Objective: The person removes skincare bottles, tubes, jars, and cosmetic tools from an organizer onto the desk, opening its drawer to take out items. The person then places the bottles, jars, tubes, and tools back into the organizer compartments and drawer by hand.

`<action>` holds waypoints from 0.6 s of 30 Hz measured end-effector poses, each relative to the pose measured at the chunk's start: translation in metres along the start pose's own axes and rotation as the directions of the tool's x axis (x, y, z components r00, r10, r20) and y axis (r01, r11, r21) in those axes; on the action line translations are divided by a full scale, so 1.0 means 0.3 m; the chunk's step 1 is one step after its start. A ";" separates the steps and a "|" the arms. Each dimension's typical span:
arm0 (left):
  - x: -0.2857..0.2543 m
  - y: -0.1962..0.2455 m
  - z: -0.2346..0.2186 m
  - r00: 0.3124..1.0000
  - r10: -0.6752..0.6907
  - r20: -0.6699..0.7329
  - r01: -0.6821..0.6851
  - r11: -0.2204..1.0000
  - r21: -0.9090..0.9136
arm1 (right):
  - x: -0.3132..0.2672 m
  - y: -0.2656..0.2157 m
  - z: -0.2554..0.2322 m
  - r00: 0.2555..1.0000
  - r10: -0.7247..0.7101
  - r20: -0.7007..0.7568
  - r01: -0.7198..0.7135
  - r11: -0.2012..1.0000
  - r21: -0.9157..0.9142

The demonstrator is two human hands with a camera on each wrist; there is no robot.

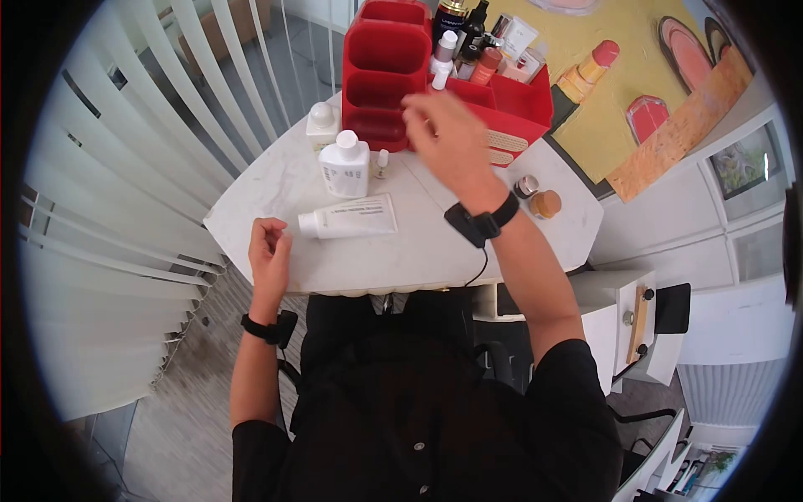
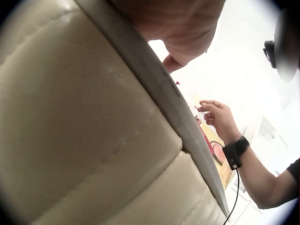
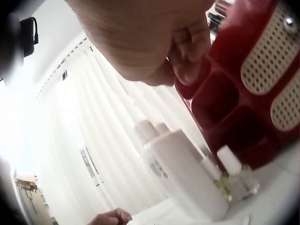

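Note:
My right hand (image 1: 447, 138) hovers over the front of the red organizer (image 1: 385, 50), its fingers loosely bent and nothing visible in them. In the right wrist view the same hand (image 3: 159, 42) hangs above the organizer's compartments (image 3: 215, 98). Loosely curled and empty, my left hand (image 1: 269, 251) rests at the table's left front edge, beside the cap of a white tube (image 1: 355, 217) lying flat. Behind the tube stand a white bottle (image 1: 345, 167), a small clear bottle (image 1: 382, 166) and a white round-capped bottle (image 1: 323, 125).
Several cosmetics, among them an orange-red bottle (image 1: 485, 67), stand in the organizer's back and right sections. Two small jars, one dark-lidded (image 1: 526, 186) and one amber (image 1: 545, 204), sit right of my right wrist. Vertical blinds (image 1: 125, 167) hang at the left; a painted board (image 1: 627, 84) is at the right.

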State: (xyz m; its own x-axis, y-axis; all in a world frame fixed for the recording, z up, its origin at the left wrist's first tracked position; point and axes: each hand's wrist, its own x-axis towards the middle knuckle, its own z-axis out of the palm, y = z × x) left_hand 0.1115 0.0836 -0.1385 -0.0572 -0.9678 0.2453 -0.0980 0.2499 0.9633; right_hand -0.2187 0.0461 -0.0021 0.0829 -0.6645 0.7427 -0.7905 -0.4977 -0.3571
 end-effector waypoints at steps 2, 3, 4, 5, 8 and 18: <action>0.001 0.000 -0.001 1.000 0.001 0.013 -0.001 1.000 0.004 | 0.082 -0.006 -0.059 0.992 0.036 -0.119 -0.046 0.995 -0.083; 0.002 -0.004 -0.002 1.000 0.003 0.015 -0.003 1.000 0.001 | 0.111 0.005 -0.074 0.970 0.055 -0.239 -0.094 0.983 -0.156; 0.003 -0.006 -0.004 1.000 0.005 0.015 -0.005 1.000 -0.002 | 0.129 0.026 -0.080 0.969 0.055 -0.241 -0.094 0.983 -0.156; 0.003 -0.008 -0.006 1.000 0.005 0.015 -0.005 1.000 -0.001 | 0.146 0.047 -0.085 0.978 0.078 -0.191 -0.122 0.965 -0.232; 0.002 -0.010 -0.008 1.000 0.019 0.018 -0.019 1.000 0.001 | 0.160 0.121 -0.055 0.983 0.173 -0.068 -0.185 0.952 -0.246; 0.002 0.005 0.001 1.000 0.002 0.020 -0.003 1.000 0.029 | 0.036 -0.059 -0.146 0.977 0.083 -0.194 -0.058 0.990 0.129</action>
State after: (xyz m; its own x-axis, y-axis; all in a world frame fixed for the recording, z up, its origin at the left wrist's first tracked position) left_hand 0.1110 0.0834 -0.1370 -0.0769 -0.9665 0.2450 -0.1263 0.2532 0.9591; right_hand -0.2304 0.0721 0.0371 -0.1022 -0.5822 0.8066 -0.7087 -0.5263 -0.4698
